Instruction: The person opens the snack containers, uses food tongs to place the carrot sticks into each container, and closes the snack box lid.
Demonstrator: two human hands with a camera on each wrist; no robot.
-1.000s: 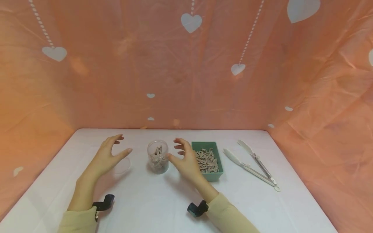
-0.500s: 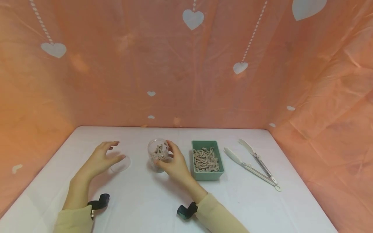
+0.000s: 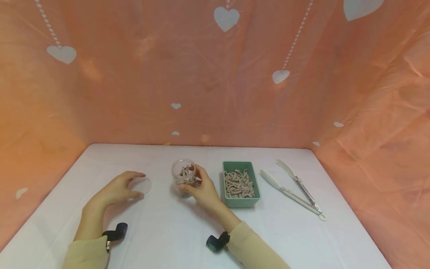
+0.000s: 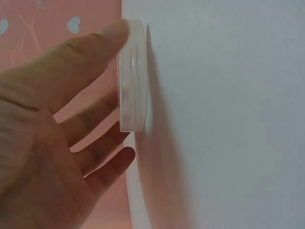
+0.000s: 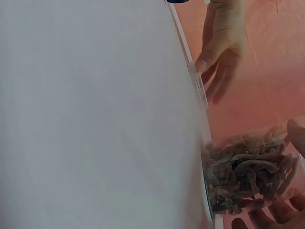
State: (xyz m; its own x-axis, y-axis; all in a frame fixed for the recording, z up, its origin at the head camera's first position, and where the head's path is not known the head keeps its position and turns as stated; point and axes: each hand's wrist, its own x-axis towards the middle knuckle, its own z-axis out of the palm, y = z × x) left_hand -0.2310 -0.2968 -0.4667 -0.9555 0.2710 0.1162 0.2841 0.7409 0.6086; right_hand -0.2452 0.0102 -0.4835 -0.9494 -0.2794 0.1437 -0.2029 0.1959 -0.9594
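In the head view, a clear jar [image 3: 176, 178] stands upright on the table, partly filled with greyish-brown, finger-like twisted pieces [image 5: 250, 171]. My right hand [image 3: 206, 194] grips it from the right, thumb at the front and fingers round the far side. To the left, a clear round lid [image 3: 143, 185] lies on the table. My left hand [image 3: 117, 190] holds its edge between thumb and fingers. The left wrist view shows the thumb on the near rim of the lid [image 4: 132, 81], with some fingertips hidden behind it.
A green rectangular container [image 3: 242, 203] of the same brown pieces stands right of the jar. Farther right lie spread tongs [image 3: 287, 192]. An orange cloth with white hearts [image 3: 226, 18] surrounds the white table [image 3: 174, 235] at the back and sides.
My right hand has moved left from beside the green container and taken hold of the jar. My left hand has come down onto the lid and taken its edge.
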